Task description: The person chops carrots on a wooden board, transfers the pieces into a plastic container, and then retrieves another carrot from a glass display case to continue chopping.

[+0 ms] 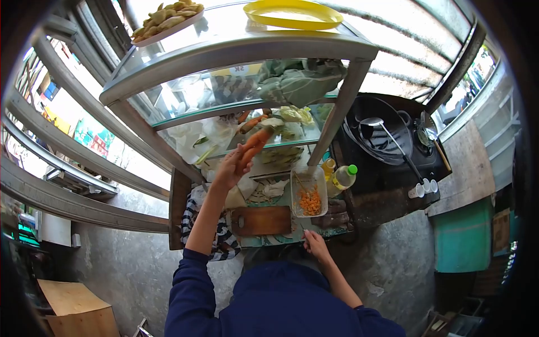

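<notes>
My left hand [230, 167] is raised in front of the glass cabinet, its fingers wrapped round an orange carrot [257, 144] that tilts up to the right. Down at the table's front edge is my right hand [315, 245], its fingers closed; a thin, pale thing shows at the fingertips, too small to name. Between the hands lies a wooden cutting board [261, 221]. Just beyond my right hand, a clear plastic container [309, 191] holds chopped orange pieces [309, 203] and a utensil with a thin handle.
More vegetables [295, 115] sit on the cabinet's shelves. A bottle with a green cap [344, 177] stands beside the container. On the right, a large black wok [376, 132] rests on the stove with a ladle [393, 140] across it. A yellow tray [293, 13] tops the cabinet.
</notes>
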`<state>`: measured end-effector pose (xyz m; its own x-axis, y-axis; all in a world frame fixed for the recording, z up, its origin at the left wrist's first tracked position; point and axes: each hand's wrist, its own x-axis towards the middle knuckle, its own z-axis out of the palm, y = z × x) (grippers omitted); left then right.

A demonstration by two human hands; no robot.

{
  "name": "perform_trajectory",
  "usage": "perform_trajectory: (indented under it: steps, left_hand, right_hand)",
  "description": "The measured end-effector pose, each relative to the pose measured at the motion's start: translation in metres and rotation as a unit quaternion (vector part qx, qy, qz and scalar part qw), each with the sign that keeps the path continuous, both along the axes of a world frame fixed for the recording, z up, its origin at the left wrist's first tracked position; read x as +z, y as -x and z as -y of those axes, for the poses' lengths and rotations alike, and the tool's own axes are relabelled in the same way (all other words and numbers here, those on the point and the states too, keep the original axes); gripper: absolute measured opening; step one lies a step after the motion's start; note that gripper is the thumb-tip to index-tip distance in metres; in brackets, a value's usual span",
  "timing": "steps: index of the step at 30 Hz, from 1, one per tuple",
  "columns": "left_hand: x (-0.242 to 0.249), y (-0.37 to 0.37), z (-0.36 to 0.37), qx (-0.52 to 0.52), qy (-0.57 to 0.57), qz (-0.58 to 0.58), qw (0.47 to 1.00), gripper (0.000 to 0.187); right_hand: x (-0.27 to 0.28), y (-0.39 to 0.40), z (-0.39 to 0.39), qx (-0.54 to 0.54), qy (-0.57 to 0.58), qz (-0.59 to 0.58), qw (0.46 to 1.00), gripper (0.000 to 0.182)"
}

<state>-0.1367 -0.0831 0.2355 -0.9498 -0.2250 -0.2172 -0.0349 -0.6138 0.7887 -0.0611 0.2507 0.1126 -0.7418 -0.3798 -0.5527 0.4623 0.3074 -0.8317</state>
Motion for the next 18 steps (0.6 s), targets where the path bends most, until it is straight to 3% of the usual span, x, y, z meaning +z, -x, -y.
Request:
perform_trajectory:
  steps: [2,7,9,12,18]
  left_hand:
    - [0.004,-0.004,0.005,-0.113,-0.065,-0.022,0.991,0.035]
    - [-0.014,0.016,0.027,-0.194,-0.053,-0.062,0.978,0.028]
    - [-0.007,0.028,0.026,-0.096,0.076,-0.023,0.992,0.028]
    - [-0.007,0.053,0.034,-0.061,0.163,0.005,0.985,0.03]
    - [-0.027,0.083,0.035,0.018,0.256,-0.059,0.965,0.028]
  right_hand:
    - [0.003,-0.015,0.005,-0.007,-0.002,0.028,1.0,0.038]
    - [0.012,-0.036,0.014,-0.021,0.0,0.037,0.999,0.038]
    - [0.014,-0.042,0.017,-0.044,0.006,0.023,0.999,0.035]
    - [0.014,-0.051,0.016,-0.086,0.003,0.026,0.996,0.035]
    - [0.003,-0.076,0.01,-0.154,0.008,0.047,0.987,0.034]
